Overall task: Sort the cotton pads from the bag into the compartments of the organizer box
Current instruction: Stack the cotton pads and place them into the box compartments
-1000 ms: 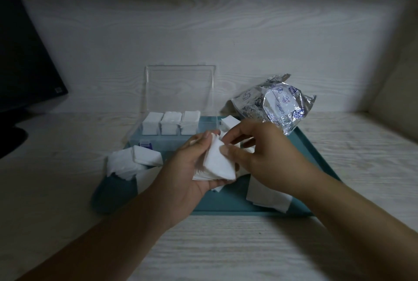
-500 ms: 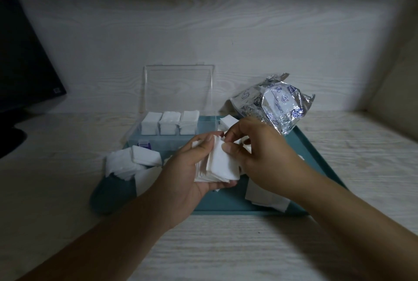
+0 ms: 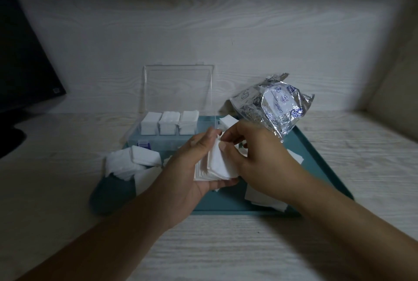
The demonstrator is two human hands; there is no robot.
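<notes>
My left hand (image 3: 192,167) holds a stack of white square cotton pads (image 3: 214,166) over the teal tray (image 3: 316,163). My right hand (image 3: 255,156) pinches the upper edge of that stack with thumb and fingers. Behind the hands stands the clear organizer box (image 3: 174,109), lid upright, with three back compartments filled with pads (image 3: 169,123). The crumpled silver bag (image 3: 271,106) lies at the tray's back right. Loose pads lie at the tray's left (image 3: 131,161) and under my right wrist (image 3: 264,199).
A dark monitor (image 3: 22,66) stands at the far left. A wooden wall rises behind the tray, and another panel closes the right side. The pale wooden tabletop (image 3: 226,246) stretches in front of the tray.
My right hand's fingers shifted slightly up along the top edge of the stack. The stack in my left hand tilted a little more upright.
</notes>
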